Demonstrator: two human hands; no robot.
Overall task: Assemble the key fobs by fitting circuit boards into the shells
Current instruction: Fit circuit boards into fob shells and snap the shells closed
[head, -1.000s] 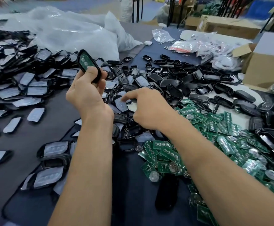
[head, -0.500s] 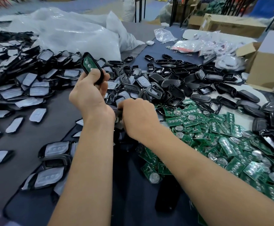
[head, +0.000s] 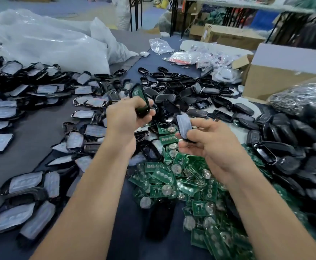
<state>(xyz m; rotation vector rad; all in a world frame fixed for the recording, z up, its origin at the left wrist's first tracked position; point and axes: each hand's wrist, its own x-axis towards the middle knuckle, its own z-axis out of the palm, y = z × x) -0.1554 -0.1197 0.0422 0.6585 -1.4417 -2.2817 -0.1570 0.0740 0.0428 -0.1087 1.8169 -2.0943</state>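
Observation:
My left hand (head: 124, 117) is shut on a black key fob shell (head: 141, 99) with a green circuit board showing inside it, held upright above the table. My right hand (head: 212, 141) grips a second shell half with a grey rubber button pad (head: 183, 124), a short way to the right of the first and apart from it. Under both hands lies a heap of loose green circuit boards (head: 172, 177) with round coin cells. Both held parts are slightly blurred.
Shell halves with grey pads (head: 22, 182) cover the table's left side and front left. Empty black shells (head: 285, 139) pile up at right and centre back. White plastic bags (head: 46, 44) lie at back left, cardboard boxes (head: 277, 72) and small clear bags (head: 200, 57) at back right.
My right hand has lifted out of the pile holding a padded shell half and moved right. My left hand, still gripping the shell with the board, has shifted right toward the centre.

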